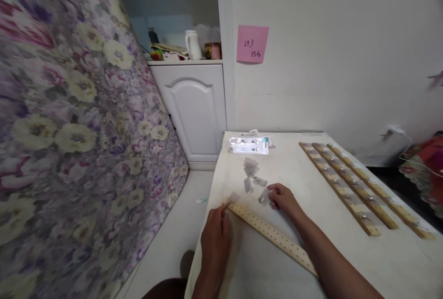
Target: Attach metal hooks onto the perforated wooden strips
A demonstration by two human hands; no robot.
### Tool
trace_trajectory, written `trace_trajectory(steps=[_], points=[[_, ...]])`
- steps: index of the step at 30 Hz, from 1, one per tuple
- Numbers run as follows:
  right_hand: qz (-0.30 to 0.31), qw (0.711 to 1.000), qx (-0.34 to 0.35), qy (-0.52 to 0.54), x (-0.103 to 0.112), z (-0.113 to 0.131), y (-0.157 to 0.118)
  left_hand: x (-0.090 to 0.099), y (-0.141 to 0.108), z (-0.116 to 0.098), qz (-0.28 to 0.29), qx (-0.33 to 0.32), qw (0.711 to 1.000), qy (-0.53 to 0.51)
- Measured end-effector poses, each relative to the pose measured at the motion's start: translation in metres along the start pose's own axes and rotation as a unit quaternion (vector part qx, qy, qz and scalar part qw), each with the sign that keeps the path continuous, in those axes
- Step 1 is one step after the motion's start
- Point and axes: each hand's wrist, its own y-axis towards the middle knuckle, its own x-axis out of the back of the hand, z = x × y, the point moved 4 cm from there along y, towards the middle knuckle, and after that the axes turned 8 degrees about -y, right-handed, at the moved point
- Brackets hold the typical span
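Note:
A pale wooden strip (273,233) with rows of small holes lies slantwise on the table. My left hand (216,233) is closed at its far left end, thumb and fingertips gripping there. At that end sits a clear plastic tab (234,196), its metal part partly hidden by my fingers. Beyond the strip, my right hand (284,199) pinches the edge of another clear tab with a metal clip (264,196). Several similar clear tabs with clips (251,166) lie in a loose group just past it.
A blister pack (248,146) lies at the table's back edge. On the right, three wooden strips (341,188) carry rows of clear tabs and clips. The white-covered table (280,160) meets a wall with a pink note (252,44). A floral curtain (86,128) hangs left.

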Motion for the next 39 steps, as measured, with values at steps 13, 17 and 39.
trace_trajectory(steps=[13,17,39], points=[[0.143,0.985,0.022,0.098,-0.017,0.023,-0.037,-0.013,-0.025,0.002,0.088,-0.034,0.995,0.008],[0.206,0.974,0.020,0.094,-0.040,0.029,-0.043,-0.019,-0.029,0.001,0.103,-0.027,0.993,0.044],[0.174,0.984,0.021,0.027,-0.057,0.022,-0.038,-0.035,-0.035,0.000,0.126,-0.026,0.967,0.221]])
